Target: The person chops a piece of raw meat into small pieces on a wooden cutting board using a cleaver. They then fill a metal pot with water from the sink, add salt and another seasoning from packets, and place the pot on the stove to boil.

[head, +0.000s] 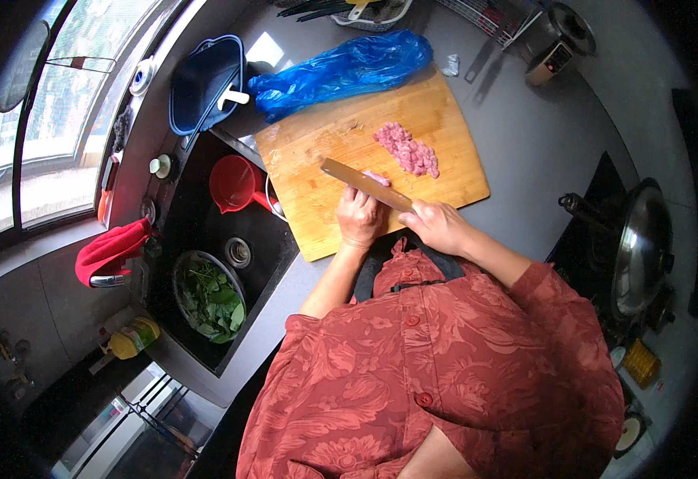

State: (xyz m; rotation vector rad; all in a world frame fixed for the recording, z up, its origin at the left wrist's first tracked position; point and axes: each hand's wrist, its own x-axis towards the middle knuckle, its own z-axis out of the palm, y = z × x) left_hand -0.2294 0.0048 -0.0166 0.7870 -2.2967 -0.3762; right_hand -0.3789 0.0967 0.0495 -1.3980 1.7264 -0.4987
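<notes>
My right hand [438,224] grips the handle of a cleaver-like kitchen knife [364,182], its blade pointing to the upper left across the wooden cutting board [456,173]. Just beyond the blade lies a small strip of raw meat [377,177]. Close behind the blade, my left hand [361,214] rests at the board's near part with its fingers bent; the blade partly hides its fingertips, so whether they hold the meat is unclear. A pile of cut raw meat [405,149] lies farther back on the board, to the right.
A crumpled blue plastic bag [349,66] lies along the board's far edge, beside a dark blue bin [202,90]. Left is a black sink with a red dipper [235,182] and a bowl of leafy greens [211,296]. A lidded pan [642,248] stands on the right.
</notes>
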